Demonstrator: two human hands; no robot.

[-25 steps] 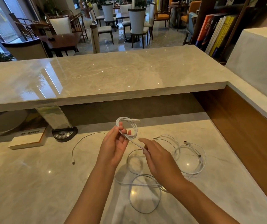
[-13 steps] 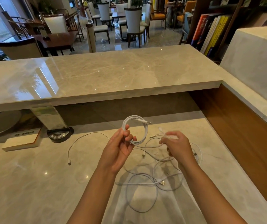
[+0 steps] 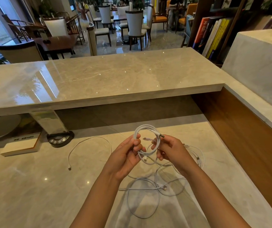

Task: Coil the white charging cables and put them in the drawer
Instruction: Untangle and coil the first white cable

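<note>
A white charging cable (image 3: 144, 128), wound into a small round coil, is held up above the lower marble desk (image 3: 25, 186). My left hand (image 3: 125, 157) pinches the coil's left side and my right hand (image 3: 169, 150) grips its right side near a plug end. Below my hands lies a loose tangle of white cables (image 3: 148, 193) on the desk. Another white cable (image 3: 89, 142) curves alone to the left of my hands. No drawer is visible.
A raised marble counter (image 3: 99, 79) overhangs the desk's far side. A wooden panel (image 3: 247, 142) walls the right side. At far left stand a clear sign holder (image 3: 49, 122) on a black base (image 3: 60, 139) and a white box (image 3: 21, 145).
My right hand has brought more cable up to the coil and now touches it. The coil in my left hand has grown, and the trailing length on the desk has shortened.
</note>
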